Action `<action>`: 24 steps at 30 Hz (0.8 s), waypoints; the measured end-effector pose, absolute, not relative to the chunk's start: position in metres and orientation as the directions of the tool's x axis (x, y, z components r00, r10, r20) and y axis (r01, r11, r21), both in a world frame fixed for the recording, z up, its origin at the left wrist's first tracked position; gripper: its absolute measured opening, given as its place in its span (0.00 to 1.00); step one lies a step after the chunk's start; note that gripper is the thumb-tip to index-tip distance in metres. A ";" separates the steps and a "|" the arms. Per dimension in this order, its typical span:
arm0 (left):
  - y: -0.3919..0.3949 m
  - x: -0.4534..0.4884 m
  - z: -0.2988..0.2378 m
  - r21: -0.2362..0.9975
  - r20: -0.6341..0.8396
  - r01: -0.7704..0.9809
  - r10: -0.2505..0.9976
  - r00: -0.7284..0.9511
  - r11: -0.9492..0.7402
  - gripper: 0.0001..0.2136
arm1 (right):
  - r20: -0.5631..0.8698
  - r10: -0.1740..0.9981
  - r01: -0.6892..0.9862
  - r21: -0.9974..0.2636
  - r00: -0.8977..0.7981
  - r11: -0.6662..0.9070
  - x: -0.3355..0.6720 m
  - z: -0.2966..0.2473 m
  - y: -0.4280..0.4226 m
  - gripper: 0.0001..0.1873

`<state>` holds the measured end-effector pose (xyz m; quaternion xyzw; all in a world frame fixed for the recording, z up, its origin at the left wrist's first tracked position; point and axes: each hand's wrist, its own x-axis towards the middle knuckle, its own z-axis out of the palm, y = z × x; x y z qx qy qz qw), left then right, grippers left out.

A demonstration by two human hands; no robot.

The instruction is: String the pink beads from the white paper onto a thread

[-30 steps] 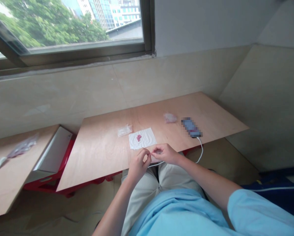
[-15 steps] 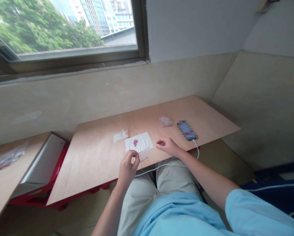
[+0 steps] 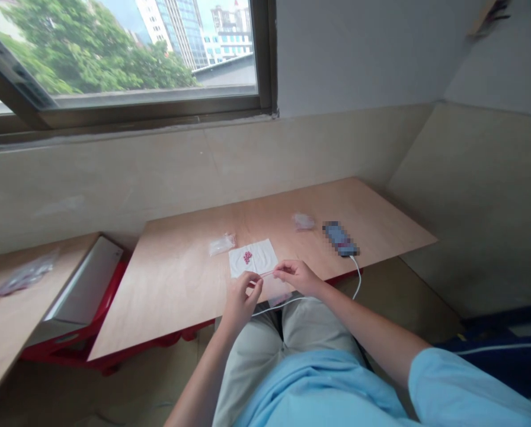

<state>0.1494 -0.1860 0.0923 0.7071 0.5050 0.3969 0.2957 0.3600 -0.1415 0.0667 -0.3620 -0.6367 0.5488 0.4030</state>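
Plywood desk (image 3: 172, 284) by a window (image 3: 123, 53) here, and the left hand (image 3: 244, 299) and right hand (image 3: 297, 277) are pinching a thin pinkish thread (image 3: 266, 274) between their fingertips, right at the near edge of a white cloth (image 3: 265, 252) holding red beads (image 3: 248, 257).

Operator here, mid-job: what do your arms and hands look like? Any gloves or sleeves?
The left hand and right hand are bare, with no gloves. The forearms are uncovered, and the right arm comes out of a short, light blue sleeve.
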 end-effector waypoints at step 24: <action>-0.178 0.146 0.094 0.920 0.237 0.301 0.968 0.079 -0.250 0.11 | 0.165 0.906 0.149 -0.960 -0.389 0.238 0.362 0.078 -0.141 0.15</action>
